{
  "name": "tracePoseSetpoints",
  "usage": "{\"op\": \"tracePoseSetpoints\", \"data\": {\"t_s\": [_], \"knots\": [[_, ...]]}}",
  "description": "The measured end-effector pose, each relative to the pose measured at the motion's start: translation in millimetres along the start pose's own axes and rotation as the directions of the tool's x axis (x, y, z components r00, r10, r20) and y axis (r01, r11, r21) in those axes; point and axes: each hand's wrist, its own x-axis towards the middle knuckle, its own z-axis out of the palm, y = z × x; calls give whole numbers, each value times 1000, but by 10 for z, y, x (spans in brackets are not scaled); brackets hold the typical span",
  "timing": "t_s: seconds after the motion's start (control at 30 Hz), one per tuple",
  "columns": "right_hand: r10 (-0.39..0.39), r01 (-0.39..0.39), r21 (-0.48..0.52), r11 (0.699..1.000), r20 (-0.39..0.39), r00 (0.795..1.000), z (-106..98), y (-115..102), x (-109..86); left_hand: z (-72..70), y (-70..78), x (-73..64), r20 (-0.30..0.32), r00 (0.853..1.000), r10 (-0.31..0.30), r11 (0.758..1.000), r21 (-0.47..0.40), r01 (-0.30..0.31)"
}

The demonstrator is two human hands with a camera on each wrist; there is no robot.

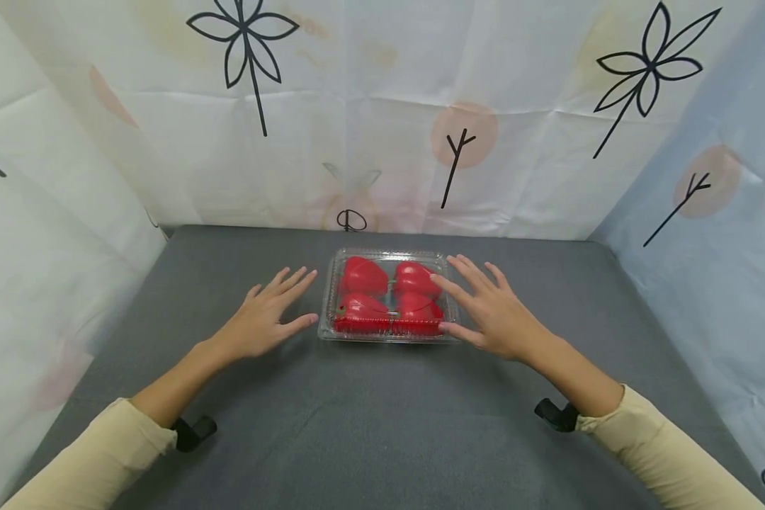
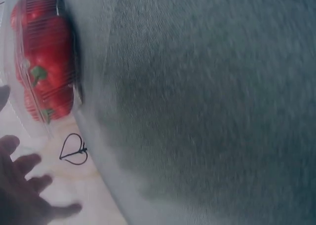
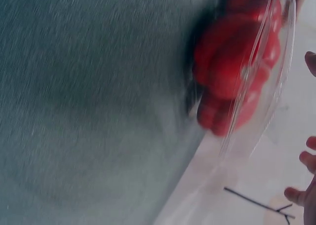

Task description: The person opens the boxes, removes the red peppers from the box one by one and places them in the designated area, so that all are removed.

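A clear plastic clamshell box (image 1: 389, 338) with its lid down lies on the grey table, holding several red bell peppers (image 1: 364, 277). Green stems show on two peppers (image 2: 52, 52) in the left wrist view. My left hand (image 1: 264, 320) hovers just left of the box, fingers spread and straight, thumb toward the box's near left corner. On the other side, my right hand (image 1: 500, 319) has its fingers stretched out, and its fingertips overlap the box's right edge in the head view. Neither hand grips anything.
Grey cloth covers the table (image 1: 382, 432). White fabric (image 1: 382, 142) printed with plant outlines hangs behind it and along both sides. A black strap mount (image 1: 194, 433) sits at the left wrist, and another mount (image 1: 556, 415) at the right wrist.
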Motion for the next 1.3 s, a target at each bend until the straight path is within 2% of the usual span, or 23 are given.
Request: {"op": "tracePoseSetpoints", "data": {"t_s": [0.03,0.1,0.17,0.23,0.4,0.57,0.63,0.77,1.0,1.13,1.3], "knots": [[-24,24,8,1000,-7,1000,8,-33,17,16,-1,-1,16,1000,5,998,-67,-4],[-61,61,29,998,-5,998,33,-90,47,45,-4,-1,47,999,18,975,-222,-7],[-81,80,57,995,8,997,57,-141,69,72,-7,2,76,997,33,931,-364,-3],[-92,90,83,992,21,996,83,-184,87,91,-12,3,96,994,43,883,-469,7],[-123,118,120,986,30,992,172,-270,138,105,-20,14,144,989,27,799,-597,65],[-208,208,137,968,-15,978,278,-364,212,105,-14,27,211,977,20,700,-701,137],[-243,245,122,962,-31,969,316,-406,244,108,-11,29,233,972,13,669,-725,165],[-278,278,78,957,-15,960,388,-475,286,115,-18,27,276,961,-16,639,-737,222],[-258,257,57,965,19,966,431,-567,326,134,-29,29,332,941,-61,595,-745,301],[-246,245,51,968,28,969,449,-609,343,137,-17,38,350,933,-87,580,-743,333],[-221,222,68,973,-25,975,507,-669,360,136,-28,41,372,923,-101,560,-745,362]]}}
